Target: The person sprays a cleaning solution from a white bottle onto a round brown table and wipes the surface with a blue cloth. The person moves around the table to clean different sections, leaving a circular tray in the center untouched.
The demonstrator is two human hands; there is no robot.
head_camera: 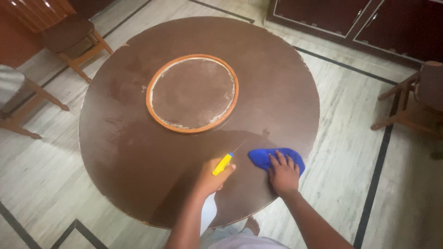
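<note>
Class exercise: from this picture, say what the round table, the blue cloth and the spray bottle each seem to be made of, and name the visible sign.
Round table: probably wood or veneer, dark brown, dull sheen, worn edge. Blue cloth under the right hand: soft fabric, perhaps microfibre; it bunches. Spray bottle in the left hand: likely plastic, whitish body, yellow nozzle.

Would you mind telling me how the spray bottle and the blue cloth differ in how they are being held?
The spray bottle, yellow at its nozzle, is gripped in the left hand and lifted above the table; the blue cloth lies flat on the table under the right hand. The bottle is rigid and points forward; the cloth is soft and crumpled. Both are near the table's front edge.
</note>
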